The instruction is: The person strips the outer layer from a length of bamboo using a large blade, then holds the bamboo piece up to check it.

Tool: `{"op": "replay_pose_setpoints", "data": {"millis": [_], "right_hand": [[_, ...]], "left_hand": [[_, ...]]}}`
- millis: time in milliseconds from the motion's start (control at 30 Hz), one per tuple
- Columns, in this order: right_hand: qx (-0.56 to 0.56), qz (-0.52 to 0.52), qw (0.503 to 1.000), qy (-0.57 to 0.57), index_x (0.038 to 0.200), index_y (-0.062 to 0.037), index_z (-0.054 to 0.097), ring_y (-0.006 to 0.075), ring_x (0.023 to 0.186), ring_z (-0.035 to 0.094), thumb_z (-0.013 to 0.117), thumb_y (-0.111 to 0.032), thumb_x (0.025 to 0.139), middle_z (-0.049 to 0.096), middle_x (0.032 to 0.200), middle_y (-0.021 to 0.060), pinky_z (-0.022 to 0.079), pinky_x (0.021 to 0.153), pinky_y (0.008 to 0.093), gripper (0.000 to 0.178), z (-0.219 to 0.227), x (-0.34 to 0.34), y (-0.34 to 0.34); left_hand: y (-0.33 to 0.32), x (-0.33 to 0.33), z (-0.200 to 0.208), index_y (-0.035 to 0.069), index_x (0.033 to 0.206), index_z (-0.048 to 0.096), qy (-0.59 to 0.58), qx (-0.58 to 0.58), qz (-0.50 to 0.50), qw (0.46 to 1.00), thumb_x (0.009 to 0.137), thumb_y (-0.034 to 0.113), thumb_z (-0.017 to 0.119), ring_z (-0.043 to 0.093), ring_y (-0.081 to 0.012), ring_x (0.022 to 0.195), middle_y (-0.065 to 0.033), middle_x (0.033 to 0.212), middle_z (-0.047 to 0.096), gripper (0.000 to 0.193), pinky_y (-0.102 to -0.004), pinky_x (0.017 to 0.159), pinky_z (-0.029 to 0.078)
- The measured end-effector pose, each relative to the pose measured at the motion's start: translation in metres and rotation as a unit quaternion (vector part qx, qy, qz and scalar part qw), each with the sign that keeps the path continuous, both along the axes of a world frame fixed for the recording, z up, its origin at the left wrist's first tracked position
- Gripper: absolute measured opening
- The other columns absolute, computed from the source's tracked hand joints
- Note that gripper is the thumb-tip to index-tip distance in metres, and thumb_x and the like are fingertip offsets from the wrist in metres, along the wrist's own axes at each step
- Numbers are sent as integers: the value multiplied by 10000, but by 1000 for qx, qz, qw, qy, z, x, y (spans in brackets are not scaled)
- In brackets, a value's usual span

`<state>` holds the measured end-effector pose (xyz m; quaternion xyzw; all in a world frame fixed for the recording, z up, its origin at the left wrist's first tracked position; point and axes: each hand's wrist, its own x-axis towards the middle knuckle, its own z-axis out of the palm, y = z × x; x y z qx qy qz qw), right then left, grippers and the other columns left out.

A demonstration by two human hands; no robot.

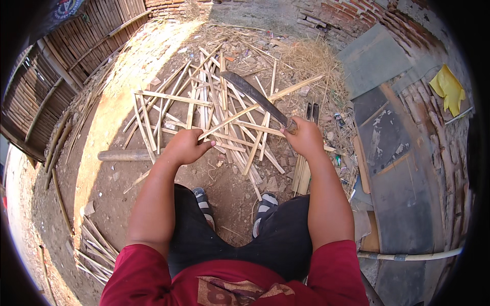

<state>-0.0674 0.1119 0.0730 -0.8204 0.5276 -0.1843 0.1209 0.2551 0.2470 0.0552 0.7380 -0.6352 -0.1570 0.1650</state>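
My right hand (305,136) is closed around the handle of a machete (247,89). Its dark, curved blade slants up and to the left. A long, pale bamboo strip (229,120) runs from my left hand (185,147) toward the far right, and that hand grips its near end. In the picture the blade crosses over this strip; whether the two touch I cannot tell. Beneath both hands, many split bamboo strips (173,98) lie criss-crossed in a loose heap on the dirt.
A thick round pole (124,155) lies left of the heap. Dark boards (403,204) and a yellow cloth (448,90) line the right side. A bamboo fence (97,38) stands far left, a brick wall (301,19) at the back. More strips (97,250) lie near left.
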Motion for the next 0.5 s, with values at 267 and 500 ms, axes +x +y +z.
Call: {"op": "replay_pose_setpoints", "data": {"millis": [267,500], "right_hand": [[50,-14,992,-113,1167,-66,711,416,927,696,797,-357,850,737,976,204,551,818,493,439,-21,-25,-25],[-22,103,994,11,1135,-90,721,423,902,692,817,-342,831,723,928,218,548,782,469,407,-3,16,15]], "left_hand": [[-1,-11,13,2,1003,726,21,9,-20,1000,867,415,774,691,-379,739,-217,751,692,438,-464,725,526],[3,-5,14,1,998,720,5,19,-30,999,856,417,782,681,-407,767,-239,779,689,443,-475,735,523]]}}
